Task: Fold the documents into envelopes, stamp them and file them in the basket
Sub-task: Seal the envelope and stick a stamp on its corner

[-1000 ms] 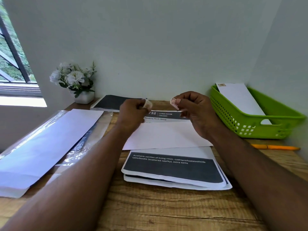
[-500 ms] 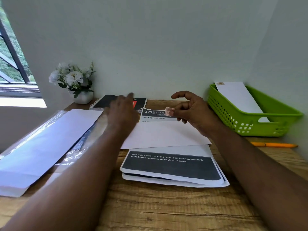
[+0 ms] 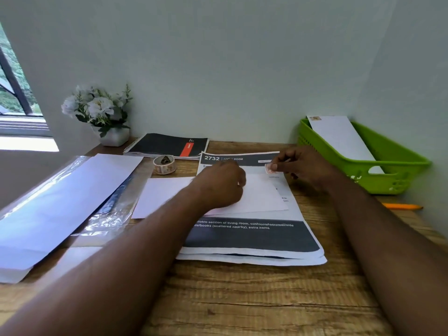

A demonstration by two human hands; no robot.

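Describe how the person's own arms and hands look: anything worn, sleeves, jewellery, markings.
Both forearms are bare all the way to the bottom edge of the picture; no sleeve shows. The left hand and the right hand wear no gloves, and no watch, bracelet or ring can be seen. The left hand is blurred, so small details on it cannot be told. No markings show on either arm.

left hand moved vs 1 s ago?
Yes. The left hand has come down from beside the right hand onto the envelope, nearer than the notebook.
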